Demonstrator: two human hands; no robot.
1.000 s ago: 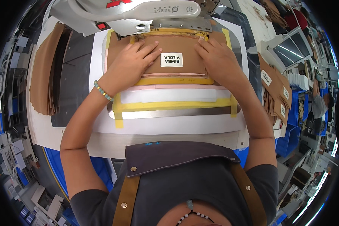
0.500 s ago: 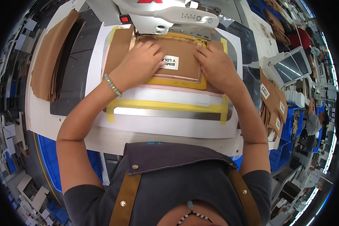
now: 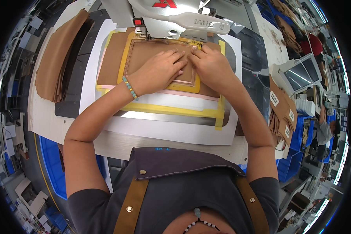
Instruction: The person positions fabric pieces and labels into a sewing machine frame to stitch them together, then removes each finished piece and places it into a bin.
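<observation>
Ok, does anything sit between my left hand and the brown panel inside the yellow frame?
Nothing visible does: your left hand reaches across the lower side of the yellow frame and over the brown panel. What its palm covers is hidden.

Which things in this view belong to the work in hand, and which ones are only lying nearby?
Seemingly in use:
- brown piece under left hand
- yellow frame under right hand
- white machine

Seemingly lying nearby:
- brown stack at left
- labelled brown pieces at right
- screen

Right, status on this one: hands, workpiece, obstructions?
Left hand over brown panel, inside yellow frame; right hand at frame's right side. Panel lying under frame. Machine head at far side; hands hide part of panel.
</observation>
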